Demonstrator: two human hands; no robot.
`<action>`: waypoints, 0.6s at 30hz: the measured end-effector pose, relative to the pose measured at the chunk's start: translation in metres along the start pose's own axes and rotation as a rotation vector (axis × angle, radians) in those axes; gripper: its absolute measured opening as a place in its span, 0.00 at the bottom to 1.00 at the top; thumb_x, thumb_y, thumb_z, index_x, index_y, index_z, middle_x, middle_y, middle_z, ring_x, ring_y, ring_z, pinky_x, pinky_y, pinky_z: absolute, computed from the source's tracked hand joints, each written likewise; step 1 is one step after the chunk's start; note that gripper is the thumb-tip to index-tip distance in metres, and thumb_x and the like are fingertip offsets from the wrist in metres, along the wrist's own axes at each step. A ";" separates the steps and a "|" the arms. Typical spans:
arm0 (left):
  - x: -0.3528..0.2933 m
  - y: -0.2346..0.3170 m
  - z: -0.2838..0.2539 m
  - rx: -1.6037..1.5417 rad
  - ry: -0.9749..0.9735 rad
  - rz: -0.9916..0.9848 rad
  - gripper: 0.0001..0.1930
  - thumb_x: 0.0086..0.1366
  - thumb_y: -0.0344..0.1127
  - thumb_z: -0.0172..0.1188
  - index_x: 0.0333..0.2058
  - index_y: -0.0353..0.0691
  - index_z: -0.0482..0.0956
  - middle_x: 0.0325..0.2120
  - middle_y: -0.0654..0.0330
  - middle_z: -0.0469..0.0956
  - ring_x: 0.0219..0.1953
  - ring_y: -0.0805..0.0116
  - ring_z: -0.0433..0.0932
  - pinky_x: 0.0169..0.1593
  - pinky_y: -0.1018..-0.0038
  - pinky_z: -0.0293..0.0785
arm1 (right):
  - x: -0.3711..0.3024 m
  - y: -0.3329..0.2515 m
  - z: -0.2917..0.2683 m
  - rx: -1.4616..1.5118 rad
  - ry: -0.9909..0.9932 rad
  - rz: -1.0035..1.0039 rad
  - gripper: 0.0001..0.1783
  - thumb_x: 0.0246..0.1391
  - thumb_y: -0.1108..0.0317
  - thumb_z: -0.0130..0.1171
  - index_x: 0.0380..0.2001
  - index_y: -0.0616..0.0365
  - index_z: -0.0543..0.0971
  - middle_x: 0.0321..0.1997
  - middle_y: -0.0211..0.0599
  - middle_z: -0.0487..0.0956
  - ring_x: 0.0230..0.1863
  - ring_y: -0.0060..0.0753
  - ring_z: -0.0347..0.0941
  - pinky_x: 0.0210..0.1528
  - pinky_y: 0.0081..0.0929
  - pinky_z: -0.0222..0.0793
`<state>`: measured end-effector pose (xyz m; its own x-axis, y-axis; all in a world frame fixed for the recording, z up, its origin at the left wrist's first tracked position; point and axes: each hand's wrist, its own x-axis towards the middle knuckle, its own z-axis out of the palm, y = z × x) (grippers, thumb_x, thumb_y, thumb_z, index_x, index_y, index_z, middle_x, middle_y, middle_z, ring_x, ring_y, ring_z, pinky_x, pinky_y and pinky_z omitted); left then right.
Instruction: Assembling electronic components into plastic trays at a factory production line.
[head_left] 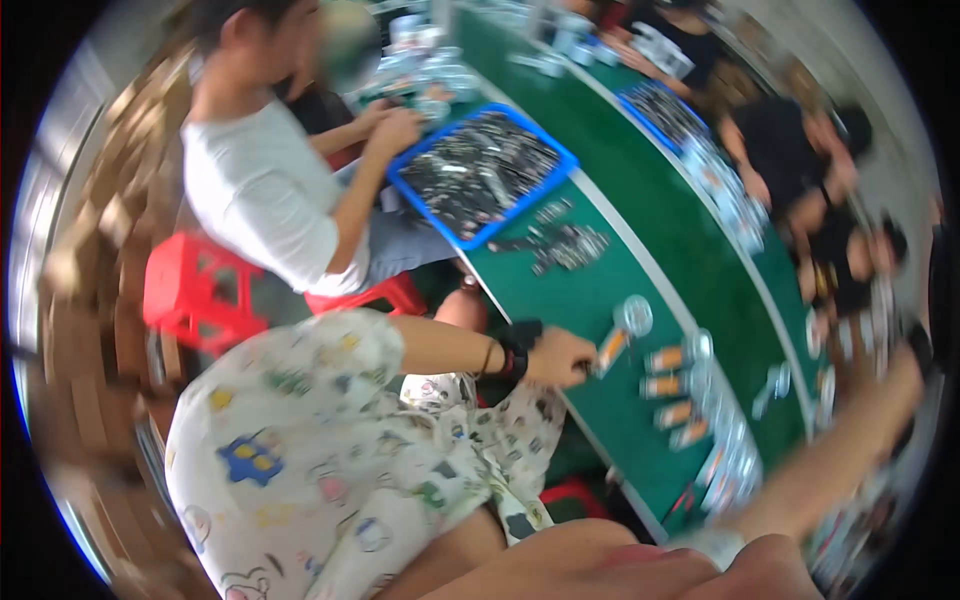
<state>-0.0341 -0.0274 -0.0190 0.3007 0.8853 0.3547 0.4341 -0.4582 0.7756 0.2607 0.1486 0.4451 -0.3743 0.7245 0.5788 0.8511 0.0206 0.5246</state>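
Observation:
My left hand (560,358) is closed at the table's edge, its fingers at the lower end of a clear plastic pack (632,318) with a round top and an orange-and-white strip. A small dark thing shows at the fingertips; its kind is unclear. Just right of it, several similar clear packs (702,375) with orange strips lie in an overlapping row on the green tabletop (610,410). My right hand (903,378) is stretched far out to the right, smeared by motion near the rim of the view. Its fingers cannot be made out.
A blue tray (575,163) full of small dark and silvery parts stands farther up the table, with a loose pile (570,245) beside it. A person in white (265,190) sits left; others work across. Red stools (190,290) and cardboard boxes (90,370) stand left.

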 end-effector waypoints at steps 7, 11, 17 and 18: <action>-0.154 -0.002 -0.066 -0.297 0.097 -0.337 0.08 0.65 0.25 0.58 0.41 0.35 0.81 0.30 0.64 0.79 0.32 0.77 0.75 0.37 0.78 0.73 | -0.214 -0.243 0.001 1.316 0.132 -0.113 0.06 0.57 0.75 0.61 0.38 0.63 0.81 0.37 0.40 0.82 0.36 0.30 0.79 0.39 0.24 0.73; -0.305 -0.042 -0.121 -0.202 0.274 -1.014 0.12 0.71 0.32 0.52 0.46 0.32 0.81 0.33 0.59 0.81 0.34 0.73 0.78 0.38 0.76 0.74 | -0.385 -0.223 -0.067 1.557 -0.638 0.140 0.09 0.56 0.75 0.63 0.40 0.65 0.80 0.39 0.43 0.82 0.38 0.32 0.80 0.42 0.25 0.74; -0.464 -0.137 -0.049 -0.096 -0.188 -1.487 0.19 0.68 0.44 0.57 0.46 0.33 0.81 0.40 0.52 0.84 0.37 0.64 0.81 0.43 0.71 0.77 | -0.646 -0.314 0.077 1.248 -0.897 0.386 0.15 0.53 0.73 0.57 0.45 0.63 0.79 0.42 0.55 0.80 0.43 0.57 0.78 0.47 0.41 0.75; -0.417 -0.149 -0.016 -0.179 -0.184 -1.405 0.18 0.69 0.44 0.56 0.45 0.34 0.81 0.39 0.52 0.84 0.36 0.64 0.81 0.42 0.71 0.77 | -0.704 -0.303 0.120 1.204 -1.333 0.338 0.15 0.56 0.68 0.54 0.44 0.62 0.81 0.43 0.58 0.80 0.46 0.58 0.77 0.48 0.42 0.74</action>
<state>-0.2382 -0.3272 -0.2740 -0.1719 0.5591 -0.8111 0.3518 0.8039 0.4796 0.3105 -0.2848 -0.1961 -0.1531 0.7925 -0.5904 0.8163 -0.2353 -0.5275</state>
